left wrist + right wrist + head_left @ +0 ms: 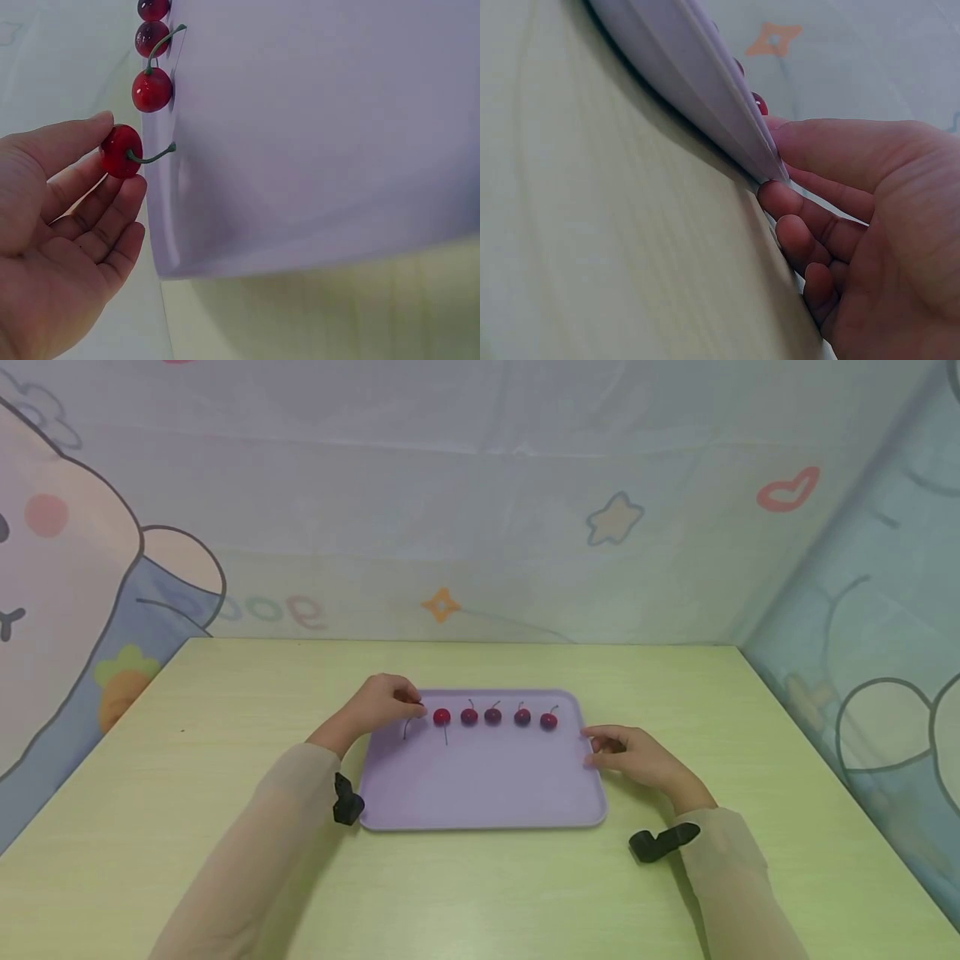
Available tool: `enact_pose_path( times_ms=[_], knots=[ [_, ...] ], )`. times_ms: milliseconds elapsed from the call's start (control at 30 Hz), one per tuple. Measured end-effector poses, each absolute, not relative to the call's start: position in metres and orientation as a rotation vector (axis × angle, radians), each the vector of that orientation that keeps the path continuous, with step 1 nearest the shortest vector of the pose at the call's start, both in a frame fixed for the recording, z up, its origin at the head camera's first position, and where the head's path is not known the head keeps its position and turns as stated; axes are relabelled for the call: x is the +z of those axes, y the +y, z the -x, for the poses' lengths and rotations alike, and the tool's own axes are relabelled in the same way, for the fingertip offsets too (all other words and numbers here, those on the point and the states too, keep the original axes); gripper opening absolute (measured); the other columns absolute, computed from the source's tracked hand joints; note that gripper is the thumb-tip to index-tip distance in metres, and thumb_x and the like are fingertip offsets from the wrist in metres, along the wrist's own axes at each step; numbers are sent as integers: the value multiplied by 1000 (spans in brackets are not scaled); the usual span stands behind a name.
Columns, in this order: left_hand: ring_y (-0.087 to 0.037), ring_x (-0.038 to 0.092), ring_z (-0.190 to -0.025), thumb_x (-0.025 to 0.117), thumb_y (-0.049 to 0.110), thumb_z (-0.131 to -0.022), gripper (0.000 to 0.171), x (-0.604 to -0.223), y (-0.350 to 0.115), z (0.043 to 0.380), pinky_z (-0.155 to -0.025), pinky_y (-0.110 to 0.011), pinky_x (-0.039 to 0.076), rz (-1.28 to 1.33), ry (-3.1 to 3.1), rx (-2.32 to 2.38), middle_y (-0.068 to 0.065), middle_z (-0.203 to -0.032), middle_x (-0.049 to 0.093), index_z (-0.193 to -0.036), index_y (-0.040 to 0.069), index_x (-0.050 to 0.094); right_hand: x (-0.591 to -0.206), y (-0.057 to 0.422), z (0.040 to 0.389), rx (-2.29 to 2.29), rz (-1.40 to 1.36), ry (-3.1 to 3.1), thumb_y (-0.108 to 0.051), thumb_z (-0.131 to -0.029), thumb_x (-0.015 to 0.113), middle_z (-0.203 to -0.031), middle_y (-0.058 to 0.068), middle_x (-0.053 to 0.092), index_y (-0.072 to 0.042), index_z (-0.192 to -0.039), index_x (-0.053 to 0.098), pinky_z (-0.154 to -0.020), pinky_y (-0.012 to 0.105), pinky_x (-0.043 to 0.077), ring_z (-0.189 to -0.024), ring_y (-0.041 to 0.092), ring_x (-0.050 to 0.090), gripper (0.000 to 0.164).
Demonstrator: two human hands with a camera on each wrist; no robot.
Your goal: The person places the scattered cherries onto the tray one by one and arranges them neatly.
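Currently one purple tray point(483, 785) holds five cherries point(492, 716) in a row, while your left hand point(382, 702) pinches a sixth cherry point(120, 151) at the far-left corner and your right hand point(637, 758) grips the tray's right edge.

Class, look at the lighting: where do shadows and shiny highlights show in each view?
Head view: soft shadows on the table beside the sleeves; left wrist view: small glints on cherries, dim shading across the tray; right wrist view: a dark shadow beneath the tray's edge.
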State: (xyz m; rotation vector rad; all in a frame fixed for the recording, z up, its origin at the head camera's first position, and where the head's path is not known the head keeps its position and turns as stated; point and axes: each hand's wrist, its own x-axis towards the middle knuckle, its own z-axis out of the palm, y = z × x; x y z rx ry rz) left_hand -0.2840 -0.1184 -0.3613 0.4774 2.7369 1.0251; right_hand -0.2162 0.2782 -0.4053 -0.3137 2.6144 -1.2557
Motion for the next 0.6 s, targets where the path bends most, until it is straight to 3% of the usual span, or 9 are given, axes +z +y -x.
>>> enact_pose_path(
  times_ms=[600],
  knots=[
    [-23, 57, -90, 68, 18, -89, 23, -364, -115, 287, -80, -36, 48, -438, 2720, 908, -12, -101, 67, -102, 0, 68, -405, 278, 217, -1244, 322, 2620, -23, -88, 70, -106, 8, 58, -3, -133, 56, -78, 27, 42, -95, 21, 48, 51]
  ],
)
